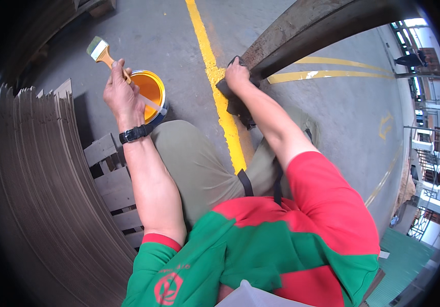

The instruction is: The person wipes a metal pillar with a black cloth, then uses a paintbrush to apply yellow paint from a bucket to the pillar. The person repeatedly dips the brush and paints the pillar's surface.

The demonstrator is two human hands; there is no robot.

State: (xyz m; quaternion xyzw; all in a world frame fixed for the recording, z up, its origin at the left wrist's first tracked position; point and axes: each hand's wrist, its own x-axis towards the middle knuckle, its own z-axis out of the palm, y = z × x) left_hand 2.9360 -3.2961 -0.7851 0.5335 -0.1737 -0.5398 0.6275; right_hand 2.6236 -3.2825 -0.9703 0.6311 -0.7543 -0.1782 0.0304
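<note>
My left hand [122, 92] is closed around the orange handle of a flat paintbrush [102, 52]. The brush is raised, its greyish-green bristles tipped up and away from me. Just right of that hand is an open bucket [164, 87] with orange-yellow paint [145, 88] inside. A pale strip [153, 105] lies across the bucket's near side. On the floor, a painted yellow line [227, 128] runs away from me. My right hand [237, 75] grips a dark cloth [238, 106] beside this line, close to the end of a rusty metal beam [261, 56]. Its fingertips are partly hidden.
Tall stacks of flat brown cardboard [46, 169] stand at my left on a wooden pallet [120, 187]. The beam reaches up to the far right. More yellow lines [327, 75] mark the grey floor on the right. A person [412, 59] is in the distance at the far right.
</note>
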